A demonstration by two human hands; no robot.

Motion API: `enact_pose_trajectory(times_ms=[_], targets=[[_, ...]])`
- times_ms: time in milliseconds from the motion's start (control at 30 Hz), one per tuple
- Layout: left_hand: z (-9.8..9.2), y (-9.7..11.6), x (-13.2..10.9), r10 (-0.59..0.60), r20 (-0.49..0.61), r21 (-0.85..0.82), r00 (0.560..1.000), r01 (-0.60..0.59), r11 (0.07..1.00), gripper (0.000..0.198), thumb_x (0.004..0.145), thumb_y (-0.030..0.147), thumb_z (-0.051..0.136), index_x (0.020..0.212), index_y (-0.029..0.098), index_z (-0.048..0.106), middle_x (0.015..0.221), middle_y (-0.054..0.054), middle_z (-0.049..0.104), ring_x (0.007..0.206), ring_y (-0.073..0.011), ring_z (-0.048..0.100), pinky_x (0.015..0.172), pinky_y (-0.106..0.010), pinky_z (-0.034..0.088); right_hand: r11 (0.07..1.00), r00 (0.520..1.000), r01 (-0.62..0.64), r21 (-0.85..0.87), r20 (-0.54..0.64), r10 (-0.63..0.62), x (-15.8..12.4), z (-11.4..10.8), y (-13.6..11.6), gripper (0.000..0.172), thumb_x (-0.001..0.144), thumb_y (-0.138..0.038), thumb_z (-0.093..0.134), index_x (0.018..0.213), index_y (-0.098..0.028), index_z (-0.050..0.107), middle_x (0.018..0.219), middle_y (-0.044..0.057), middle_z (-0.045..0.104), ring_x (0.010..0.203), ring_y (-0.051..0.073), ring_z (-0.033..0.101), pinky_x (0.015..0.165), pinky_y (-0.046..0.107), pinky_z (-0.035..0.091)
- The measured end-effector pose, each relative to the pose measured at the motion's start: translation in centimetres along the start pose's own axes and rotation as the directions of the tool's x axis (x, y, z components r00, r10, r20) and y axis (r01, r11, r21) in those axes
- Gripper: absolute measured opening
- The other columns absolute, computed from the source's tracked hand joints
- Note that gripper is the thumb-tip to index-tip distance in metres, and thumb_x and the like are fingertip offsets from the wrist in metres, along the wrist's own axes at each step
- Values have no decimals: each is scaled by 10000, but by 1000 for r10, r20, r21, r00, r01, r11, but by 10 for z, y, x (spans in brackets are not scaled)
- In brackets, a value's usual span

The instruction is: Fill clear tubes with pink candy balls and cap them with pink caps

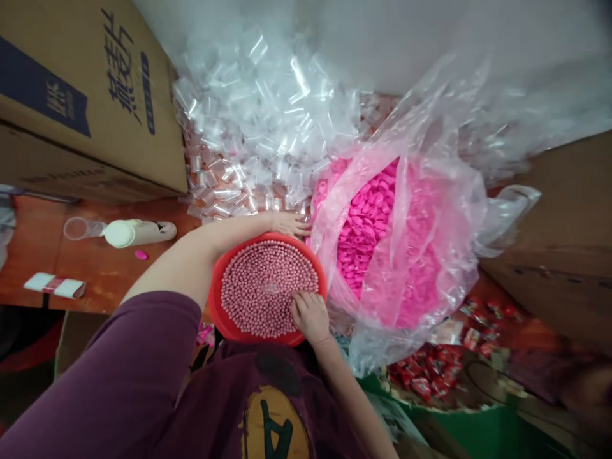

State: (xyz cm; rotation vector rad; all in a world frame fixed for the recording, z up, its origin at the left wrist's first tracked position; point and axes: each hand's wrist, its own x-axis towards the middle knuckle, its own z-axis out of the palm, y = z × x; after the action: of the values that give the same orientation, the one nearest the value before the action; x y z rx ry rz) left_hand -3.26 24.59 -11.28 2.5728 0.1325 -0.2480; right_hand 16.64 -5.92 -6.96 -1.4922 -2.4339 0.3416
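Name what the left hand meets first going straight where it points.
The left hand would probably meet the clear bag of pink pieces; whether its fingers touch it is unclear.

Soft light; glare on clear tubes [300, 76]; edges stretched, lower right dark, blurred.

1 red basin [216, 299] filled with pink beads [258, 280]. Right hand [312, 315] at the beads, fingers curled. Left hand [289, 224] beyond the far rim, near 1 clear bag [405, 223] of pink pieces [366, 229]. Clear tubes [287, 121] heaped behind; 1 carton [148, 156] at left.
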Motion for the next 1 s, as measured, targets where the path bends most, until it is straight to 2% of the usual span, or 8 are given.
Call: enact_pose_trajectory(times_ms=[200,300,467,567,667,800,900,1000], targets=[[21,-10,-50,-79,-142,127,987,97,987,291,1015,247,633,1219,173,827,1620,-219,650,1564,-380,594,1354,-703,372,998,999,-12,59,-38,14,-4,1,1,187,1040,-164,659,1186,-182,774,1088,61,836,991,224,716,937,385,522],[8,-14,-72,-210,-176,123,962,233,965,258,1020,340,666,1166,217,839,1474,-203,751,1477,-348,675,1340,-650,427,995,999,-3,97,-49,8,-4,1,1,195,1033,-165,662,1191,-187,775,1080,67,837,973,228,725,899,396,538],[-46,-24,-20,-382,-385,81,840,444,893,487,1017,323,685,1494,227,693,1749,-189,522,1710,-425,369,1373,-803,189,994,1000,1,111,-1,-1,-3,1,0,213,1030,-163,665,1201,-204,784,1077,67,842,963,229,732,871,411,535],[-61,-32,8,-492,-361,41,792,541,840,789,903,380,860,1616,177,590,1855,-209,328,1751,-523,168,1354,-857,61,995,999,-1,97,34,-2,-2,1,0,203,1046,-173,651,1187,-194,796,1054,72,841,942,227,720,866,401,507],[-48,-34,-7,-580,-267,29,770,608,793,644,887,289,849,1501,193,680,1854,-157,351,1742,-506,204,1378,-811,83,996,999,-5,94,48,0,-1,4,-1,207,1072,-195,635,1199,-180,798,1066,87,841,981,233,715,886,402,481],[-20,-16,-66,-625,-222,-33,748,635,772,276,1029,210,619,1269,194,756,1765,-100,498,1669,-386,400,1407,-708,168,991,1000,23,130,-13,-21,0,8,1,205,1075,-196,634,1197,-156,794,1064,97,835,989,235,703,908,403,468],[-6,-2,-105,-748,-251,-189,615,726,661,233,1061,238,586,1228,184,739,1718,-110,540,1639,-345,421,1391,-646,265,988,999,39,148,-18,-37,1,9,4,219,1069,-180,623,1205,-166,794,1054,95,833,974,234,700,884,405,450],[4,13,-137,-844,-346,-315,409,797,515,286,1095,348,565,1296,204,707,1716,-124,529,1629,-356,421,1356,-628,341,989,1000,18,144,22,-22,2,10,5,230,1066,-179,606,1194,-183,797,1033,89,831,954,239,693,853,413,430]])
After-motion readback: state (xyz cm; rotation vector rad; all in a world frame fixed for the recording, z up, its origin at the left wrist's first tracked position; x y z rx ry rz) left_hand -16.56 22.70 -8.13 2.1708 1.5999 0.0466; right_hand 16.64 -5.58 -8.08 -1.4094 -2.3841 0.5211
